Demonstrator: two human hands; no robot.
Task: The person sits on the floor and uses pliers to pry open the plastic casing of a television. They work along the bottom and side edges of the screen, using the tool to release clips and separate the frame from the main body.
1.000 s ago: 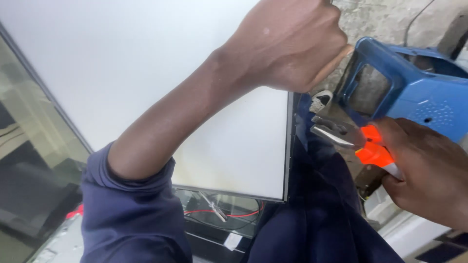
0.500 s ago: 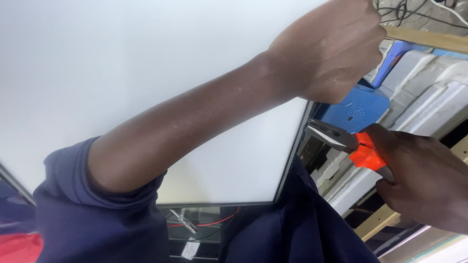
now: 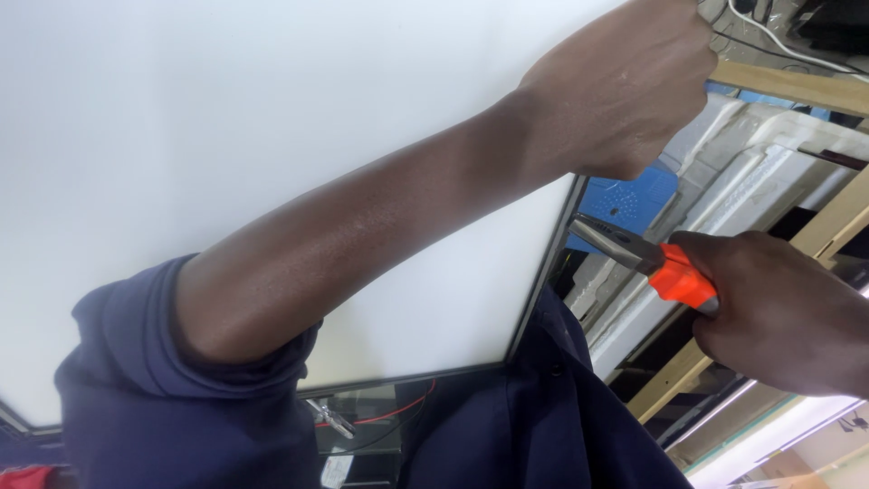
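Head view: right hand point(image 3: 783, 312) clamps orange-handled steel pliers point(image 3: 647, 263) at frame right, below the fisted left hand point(image 3: 625, 86) gripping the large white flat panel point(image 3: 226, 136).

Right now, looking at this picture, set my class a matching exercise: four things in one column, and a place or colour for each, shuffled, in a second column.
Things
1. pliers
2. white panel
3. left hand
4. sleeve

Descriptions
A. dark blue, pushed up the arm
B. closed in a fist at the panel's upper right edge
C. orange grip, held in the right hand
D. large, flat, dark-framed, filling the left of the view

Pairs: 1-C, 2-D, 3-B, 4-A
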